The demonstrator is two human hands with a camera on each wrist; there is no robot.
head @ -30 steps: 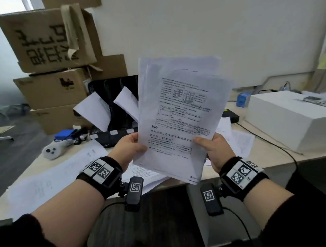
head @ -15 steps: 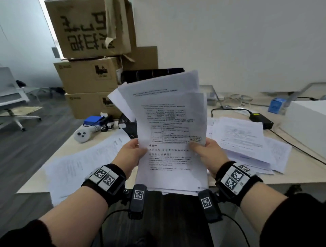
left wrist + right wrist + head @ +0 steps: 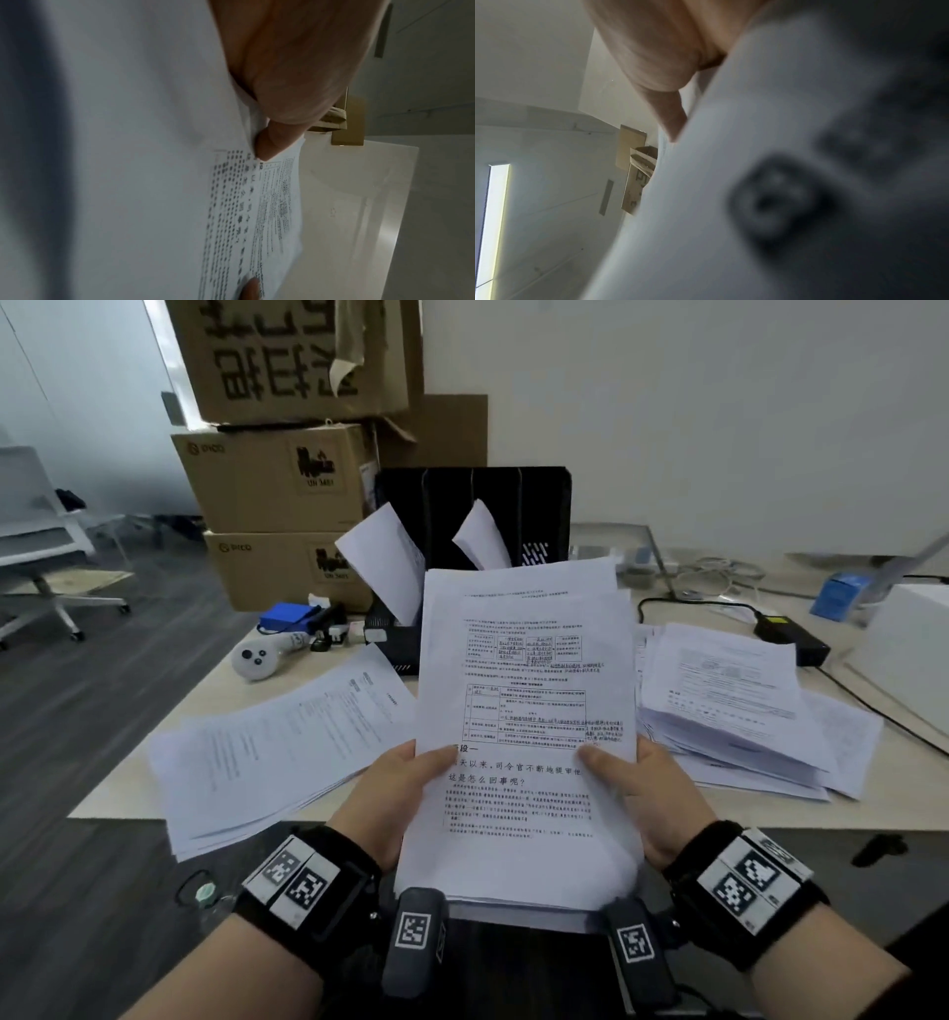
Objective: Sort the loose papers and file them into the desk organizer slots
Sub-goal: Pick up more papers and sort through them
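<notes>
I hold a sheaf of papers [image 3: 524, 737] upright in front of me, above the near edge of the desk [image 3: 898, 809]. My left hand [image 3: 395, 793] grips its left edge, thumb curled over the printed front and fingers hidden behind; the left wrist view shows the thumb tip [image 3: 268, 146] pressing the sheets [image 3: 154, 162]. My right hand [image 3: 652, 803] grips the right edge the same way, thumb on the front; in the right wrist view the paper [image 3: 757, 162] is too blurred to read. The top sheet carries tables and lines of printed text, and at least one more sheet peeks out above it. On the desk to my left lies a fanned pile of papers [image 3: 277, 752], its near end hanging over the desk edge. To my right sits another loose stack [image 3: 729, 711], thicker and untidy. Behind the sheaf stands the black desk organizer [image 3: 477, 505] with upright dividers; two white sheets [image 3: 390, 557] lean out of its slots toward me. Left of it lie a white controller [image 3: 257, 654] and a small blue object [image 3: 287, 616]. Right of it a black power brick [image 3: 791, 636] with its cable rests near a white box [image 3: 909, 649]. Stacked cardboard boxes [image 3: 277, 474] rise behind the desk's left end, and an office chair [image 3: 36, 531] stands on the floor far left.
</notes>
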